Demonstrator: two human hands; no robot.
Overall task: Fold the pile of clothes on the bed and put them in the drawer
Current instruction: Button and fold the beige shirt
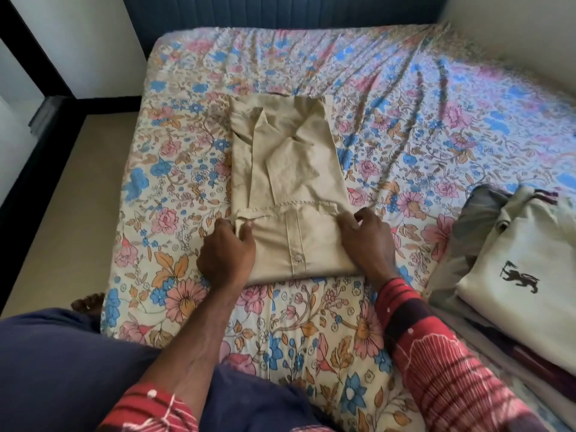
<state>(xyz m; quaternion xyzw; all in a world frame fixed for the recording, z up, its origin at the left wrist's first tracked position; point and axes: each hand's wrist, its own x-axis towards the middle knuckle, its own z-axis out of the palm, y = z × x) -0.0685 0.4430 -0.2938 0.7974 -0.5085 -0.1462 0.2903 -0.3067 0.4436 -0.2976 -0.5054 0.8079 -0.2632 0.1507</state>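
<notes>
So there's a beige shirt (288, 182) lying flat in the middle of the bed (405, 88), on a flowery sheet (174, 169) in pink, blue and orange, already folded into a long rectangle with the sleeves tucked in and the bottom part turned up so the button strip faces up. Both arms reach forward from the bottom of the view, each in a red patterned sleeve (442, 353), the left one pushed up near the elbow. The left hand (226, 254) sits at the near left corner of the shirt, knuckles up, fingers curled round the folded edge with the thumb on top, so it's pinching the cloth. The right hand (366, 241) is at the near right corner, palm down, fingers bent and gripping the turned-up edge the same way. Off to the right, near the bed's edge, there's a stack of folded clothes (498, 275) with a cream top that has a dark lion print on it, and greyish stuff underneath. Dark blue headboard (280, 10) at the far end, beige floor (62, 198) on the left
</notes>
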